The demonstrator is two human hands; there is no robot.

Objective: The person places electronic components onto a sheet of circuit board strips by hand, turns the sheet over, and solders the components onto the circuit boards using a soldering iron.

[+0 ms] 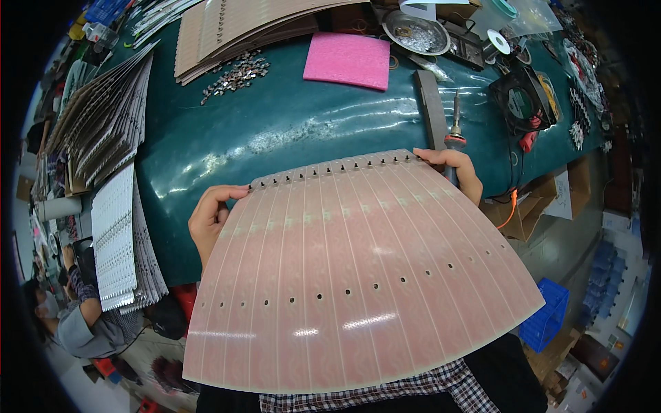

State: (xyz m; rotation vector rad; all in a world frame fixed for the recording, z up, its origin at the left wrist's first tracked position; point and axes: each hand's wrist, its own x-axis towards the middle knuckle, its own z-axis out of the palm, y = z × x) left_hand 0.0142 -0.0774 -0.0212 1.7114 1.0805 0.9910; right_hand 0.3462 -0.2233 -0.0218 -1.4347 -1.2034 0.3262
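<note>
A large pink panel point(330, 255), scored into many long strips like a sheet of circuit boards, is held tilted between my hands above my lap. Small black parts stand in a row along its far edge, and small dark holes run across its nearer half. My left hand point(208, 220) grips the far left corner, thumb on top and fingers curled beneath. At the far right corner, my right hand point(460, 173) pinches the panel the same way; its fingertips are partly hidden. Just beyond the right hand lies a soldering iron point(454, 140) beside a grey bar point(432, 110).
The green tabletop point(206, 131) holds a pile of small metal pieces point(237, 74), pink foam point(348, 60), a metal bowl point(416, 36), a wire spool point(497, 43) and a black fan point(520, 100). Stacked panels point(113, 237) stand left. A person point(86, 320) sits beyond them. A blue crate point(547, 313) is right.
</note>
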